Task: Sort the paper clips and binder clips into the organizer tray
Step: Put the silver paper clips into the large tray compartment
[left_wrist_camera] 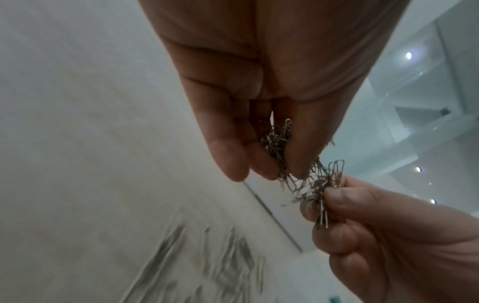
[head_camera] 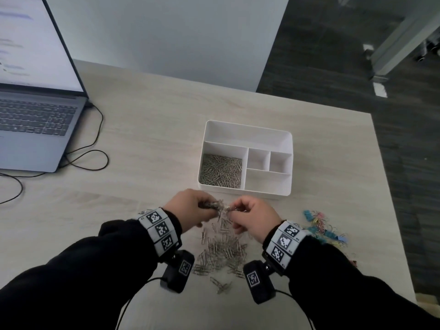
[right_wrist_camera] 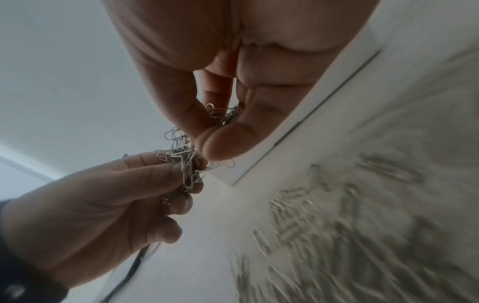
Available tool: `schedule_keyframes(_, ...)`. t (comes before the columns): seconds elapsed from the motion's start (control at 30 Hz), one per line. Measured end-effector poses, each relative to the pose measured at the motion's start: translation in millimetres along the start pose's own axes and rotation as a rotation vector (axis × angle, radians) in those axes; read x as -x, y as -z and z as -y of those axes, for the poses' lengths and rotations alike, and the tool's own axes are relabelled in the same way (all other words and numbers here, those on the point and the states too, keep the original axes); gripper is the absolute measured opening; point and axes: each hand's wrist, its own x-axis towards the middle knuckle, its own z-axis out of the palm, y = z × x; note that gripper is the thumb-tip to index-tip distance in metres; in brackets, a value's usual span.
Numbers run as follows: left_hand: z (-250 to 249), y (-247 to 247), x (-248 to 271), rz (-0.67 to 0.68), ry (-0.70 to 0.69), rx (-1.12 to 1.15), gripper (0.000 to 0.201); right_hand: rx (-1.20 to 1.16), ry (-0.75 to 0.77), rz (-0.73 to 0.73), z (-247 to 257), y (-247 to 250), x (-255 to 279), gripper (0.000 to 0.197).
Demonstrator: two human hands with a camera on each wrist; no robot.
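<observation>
A tangled bunch of silver paper clips (head_camera: 221, 207) hangs above the table between both hands. My left hand (head_camera: 209, 207) pinches one end of it, and the left wrist view shows the clips (left_wrist_camera: 277, 147) squeezed between its fingertips. My right hand (head_camera: 234, 208) pinches the other end (right_wrist_camera: 223, 114). Below the hands a loose pile of paper clips (head_camera: 223, 251) lies on the table. The white organizer tray (head_camera: 242, 195) stands just beyond the hands, with paper clips (head_camera: 220, 172) filling its front left compartment. Coloured binder clips (head_camera: 321, 228) lie to the right.
An open laptop (head_camera: 35, 115) sits at the far left, and its black cable (head_camera: 95, 148) loops across the wooden table (head_camera: 154, 144). The table's right edge runs close to the binder clips, with dark floor beyond it.
</observation>
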Motion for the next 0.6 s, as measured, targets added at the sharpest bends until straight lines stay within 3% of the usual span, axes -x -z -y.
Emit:
schedule_keyframes(0.23, -30.1, 31.2, -37.2, -0.154, -0.005, 0.127, 0.005, -0.091, 0.027, -0.102, 42.5, 12.8, -39.6, 0.007)
schedule_keyframes(0.6, -48.3, 33.7, -75.0, -0.242, 0.039, -0.135, 0.014, 0.006, 0.002, -0.245, 54.6, 6.6, -76.6, 0.009)
